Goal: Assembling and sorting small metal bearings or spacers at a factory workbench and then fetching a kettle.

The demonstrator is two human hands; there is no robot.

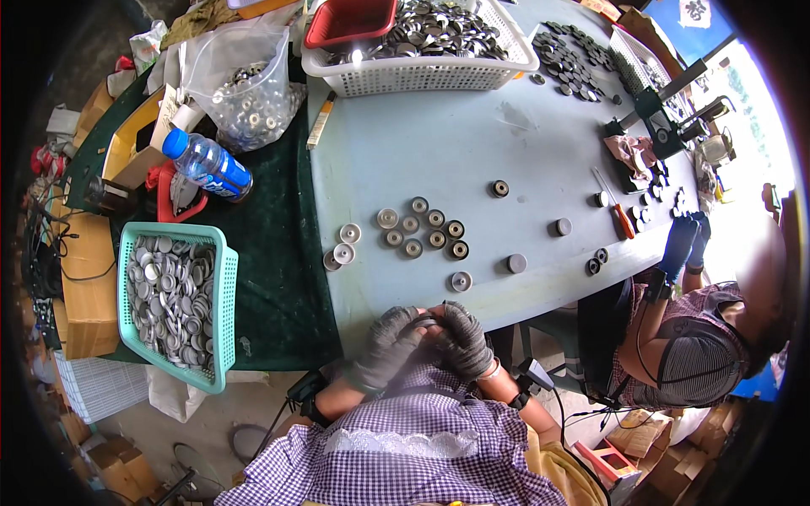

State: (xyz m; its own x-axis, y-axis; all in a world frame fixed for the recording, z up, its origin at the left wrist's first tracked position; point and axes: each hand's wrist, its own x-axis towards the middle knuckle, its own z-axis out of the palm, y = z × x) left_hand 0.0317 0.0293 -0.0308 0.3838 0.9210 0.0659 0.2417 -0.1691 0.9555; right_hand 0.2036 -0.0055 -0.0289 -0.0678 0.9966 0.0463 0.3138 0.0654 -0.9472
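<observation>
At the table's near edge my left hand (pixel 384 344) and my right hand (pixel 465 339), both in grey fingerless gloves, meet with their fingers closed on a small dark round metal part (pixel 427 320). The fingers cover most of it. Just beyond lies a silvery disc with a centre hub (pixel 461 282). Farther off sits a cluster of round metal parts (pixel 411 224), some silvery, some dark-rimmed. Left of these are a few paler discs (pixel 344 253). A plain grey disc (pixel 516 264) rests to the right.
A green basket (pixel 226 295) of grey discs stands at left, near a blue-capped bottle (pixel 221 174) and a clear bag of parts (pixel 253 118). A white basket (pixel 422 78) is at the back. At right are a screwdriver (pixel 623 215), a bench press (pixel 662 118) and a gloved co-worker (pixel 683 337).
</observation>
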